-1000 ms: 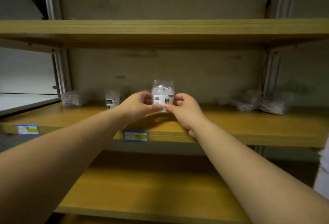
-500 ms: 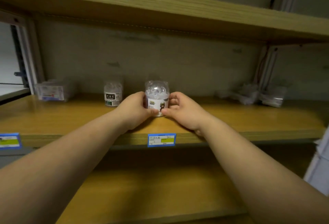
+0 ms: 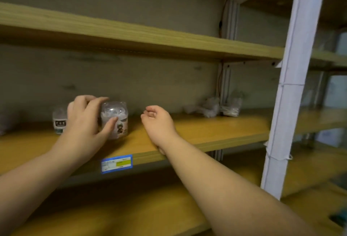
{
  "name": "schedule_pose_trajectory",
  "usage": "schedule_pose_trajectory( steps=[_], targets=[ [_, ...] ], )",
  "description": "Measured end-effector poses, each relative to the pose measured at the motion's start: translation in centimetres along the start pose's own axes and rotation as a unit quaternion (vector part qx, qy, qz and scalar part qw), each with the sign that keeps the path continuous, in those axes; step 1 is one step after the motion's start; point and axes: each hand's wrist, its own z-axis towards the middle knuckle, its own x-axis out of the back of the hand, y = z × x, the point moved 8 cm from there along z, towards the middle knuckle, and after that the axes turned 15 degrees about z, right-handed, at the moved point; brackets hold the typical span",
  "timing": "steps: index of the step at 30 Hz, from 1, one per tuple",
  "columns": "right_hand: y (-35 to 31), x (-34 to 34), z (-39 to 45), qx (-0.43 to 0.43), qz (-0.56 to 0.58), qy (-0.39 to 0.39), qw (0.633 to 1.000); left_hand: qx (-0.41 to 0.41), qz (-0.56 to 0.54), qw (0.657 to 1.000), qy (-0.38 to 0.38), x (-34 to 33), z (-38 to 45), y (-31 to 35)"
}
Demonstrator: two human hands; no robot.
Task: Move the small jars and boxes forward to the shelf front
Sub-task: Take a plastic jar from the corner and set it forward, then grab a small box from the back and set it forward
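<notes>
A small clear jar (image 3: 117, 119) with a white label stands upright on the wooden shelf (image 3: 206, 130), set back a little from its front edge. My left hand (image 3: 84, 121) grips the jar, fingers over its top and thumb on its front. My right hand (image 3: 157, 123) hovers to the right of the jar, apart from it, fingers loosely curled and holding nothing. A second small jar (image 3: 59, 121) with a dark label stands further back on the left, partly hidden behind my left hand.
Two clear plastic packets (image 3: 210, 107) (image 3: 231, 107) lie at the back right of the shelf. A blue and yellow price tag (image 3: 116, 163) sticks to the shelf's front edge. A white upright post (image 3: 287, 104) stands at the right. Another shelf board runs above, another below.
My right hand has let go of the jar and drawn away to the right. My left hand has shifted to cover the jar's top. The view has swung to the right.
</notes>
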Motion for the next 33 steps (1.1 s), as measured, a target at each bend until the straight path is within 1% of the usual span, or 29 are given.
schedule_pose_trajectory(
  steps=[2, 4, 6, 9, 12, 14, 17, 18, 21, 25, 27, 29, 33],
  targets=[
    [-0.1, 3.2, 0.2, -0.003, 0.026, 0.01, 1.0, -0.07, 0.021, 0.997, 0.013, 0.0, -0.5, 3.0],
    [-0.1, 7.6, 0.5, 0.004, 0.004, 0.013, 1.0, -0.085, -0.011, 0.996, -0.022, -1.7, -0.3, 6.4],
    [0.1, 12.9, 1.6, 0.015, -0.036, 0.024, 0.999, -0.065, -0.048, 0.995, -0.061, -4.5, 0.2, 10.5],
    [0.5, 20.6, 4.4, 0.014, -0.089, 0.051, 0.995, -0.003, -0.079, 0.987, -0.142, -10.0, 1.8, 16.8],
    [1.6, 25.2, 6.6, -0.001, -0.117, 0.032, 0.993, 0.056, -0.084, 0.976, -0.191, -14.6, 3.9, 22.9],
    [3.3, 27.0, 7.3, -0.034, -0.101, 0.024, 0.994, 0.086, -0.084, 0.973, -0.199, -17.1, 5.3, 26.0],
    [4.7, 28.3, 8.0, -0.046, -0.035, 0.046, 0.997, 0.098, -0.048, 0.972, -0.207, -19.8, 6.1, 27.8],
    [5.0, 28.3, 8.4, -0.05, -0.027, 0.047, 0.997, 0.102, -0.035, 0.973, -0.205, -20.0, 6.1, 27.6],
    [5.6, 27.8, 8.7, -0.078, -0.013, 0.031, 0.996, 0.145, -0.038, 0.97, -0.189, -19.5, 6.0, 26.3],
    [5.2, 28.0, 8.3, -0.086, -0.001, 0.029, 0.996, 0.13, -0.015, 0.973, -0.19, -19.2, 5.5, 26.6],
    [5.2, 27.9, 8.2, -0.095, -0.017, 0.02, 0.995, 0.127, -0.004, 0.972, -0.197, -19.1, 5.3, 26.9],
    [5.1, 27.6, 8.0, -0.114, -0.036, -0.005, 0.993, 0.144, -0.01, 0.969, -0.199, -18.8, 4.9, 26.9],
    [4.5, 27.4, 9.2, -0.133, -0.146, -0.066, 0.978, 0.161, -0.005, 0.961, -0.223, -19.1, 5.2, 27.3]
  ],
)
